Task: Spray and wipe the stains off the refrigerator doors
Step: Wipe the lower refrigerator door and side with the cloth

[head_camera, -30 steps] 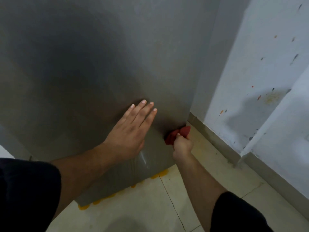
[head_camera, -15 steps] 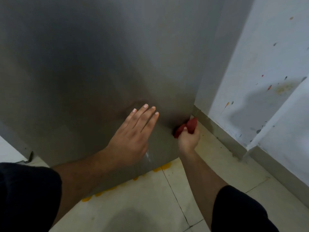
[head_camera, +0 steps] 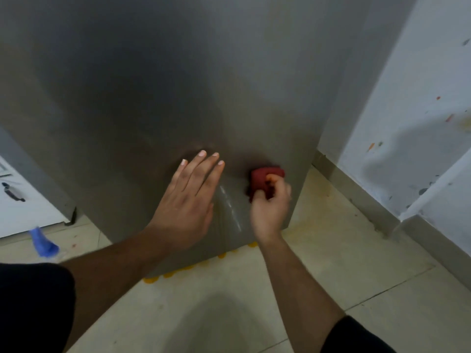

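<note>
Tiled floor, speckled white wall at right. Refrigerator door: lower panel under work. Left hand stays flat, fingers straight, pressed on the steel. Right hand, clenched round the red cloth, has moved in 1 s from the door's right edge inward onto its face. Judgement: wipe stroke running leftward; pale streak between the hands not yet cleared. Blue spray bottle on floor, far left, blurred.

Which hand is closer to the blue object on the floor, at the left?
Left. The left hand lies flat on the refrigerator door, right of the blue object; the right hand, gripping the red cloth, is farther right.
</note>
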